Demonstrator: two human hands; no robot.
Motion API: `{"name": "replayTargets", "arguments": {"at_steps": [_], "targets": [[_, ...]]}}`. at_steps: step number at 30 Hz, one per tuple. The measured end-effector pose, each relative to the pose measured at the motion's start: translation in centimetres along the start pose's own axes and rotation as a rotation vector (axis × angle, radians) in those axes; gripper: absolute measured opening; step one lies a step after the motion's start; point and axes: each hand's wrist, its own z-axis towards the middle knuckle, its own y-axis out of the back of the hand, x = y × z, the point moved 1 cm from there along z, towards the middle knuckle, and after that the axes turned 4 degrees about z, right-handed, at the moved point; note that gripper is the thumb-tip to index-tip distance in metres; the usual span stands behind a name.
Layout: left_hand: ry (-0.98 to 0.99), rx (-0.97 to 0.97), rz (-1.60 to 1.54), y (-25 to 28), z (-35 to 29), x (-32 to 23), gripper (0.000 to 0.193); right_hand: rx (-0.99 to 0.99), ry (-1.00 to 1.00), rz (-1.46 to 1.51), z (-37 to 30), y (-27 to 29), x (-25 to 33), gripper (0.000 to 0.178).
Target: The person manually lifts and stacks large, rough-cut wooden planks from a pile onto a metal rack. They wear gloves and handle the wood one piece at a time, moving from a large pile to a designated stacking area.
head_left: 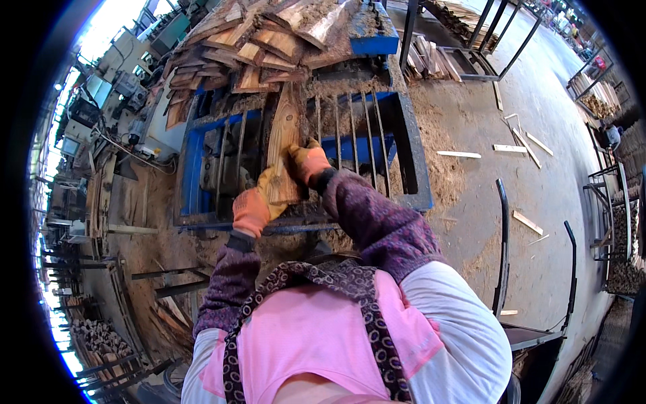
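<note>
Blue frame (194,160) takes up the middle, with rods (354,135) running lengthwise across its opening. Wood pile (269,47) heaped at the far end, rough boards stacked at all angles. Sawdust (434,158) over the machine and the floor (471,232) to the right; a few loose strips (459,155) lie out there too.

Progress: my read is mid-handling on one piece — the board (283,138) is in hand and not yet let go. Plenty of wood sits in the pile, so if that's the stock, most of it is left. Can't tell from this view which pieces are finished, or whether the board has been cut.

Board position: on the frame, lengthwise, far end at the foot of the pile, near end close to the frame's near edge. It lies between the hands, mostly reaching away beyond them.

Hands, both gloved: left hand (256,204) curled partly closed on the board's near left edge; right hand (310,161) bent around the right edge, a bit farther up — fingers partly closed too. Undersides hidden, can't tell how firm either grip is.
</note>
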Motion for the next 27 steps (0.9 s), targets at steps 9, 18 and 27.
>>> {"name": "replayTargets", "arguments": {"at_steps": [9,18,27], "targets": [[0.375,0.073,-0.372,9.0,9.1,0.5,0.031,-0.415,0.406,-0.194,6.4,4.1,20.5,0.082],[0.273,0.013,-0.448,12.0,19.3,6.6,0.066,-0.313,-0.208,-1.153,16.9,4.0,32.7,0.076],[-0.097,-0.179,-1.213,18.9,21.3,1.0,0.078,-0.351,0.128,-1.520,14.3,3.5,32.8,0.064]]}}
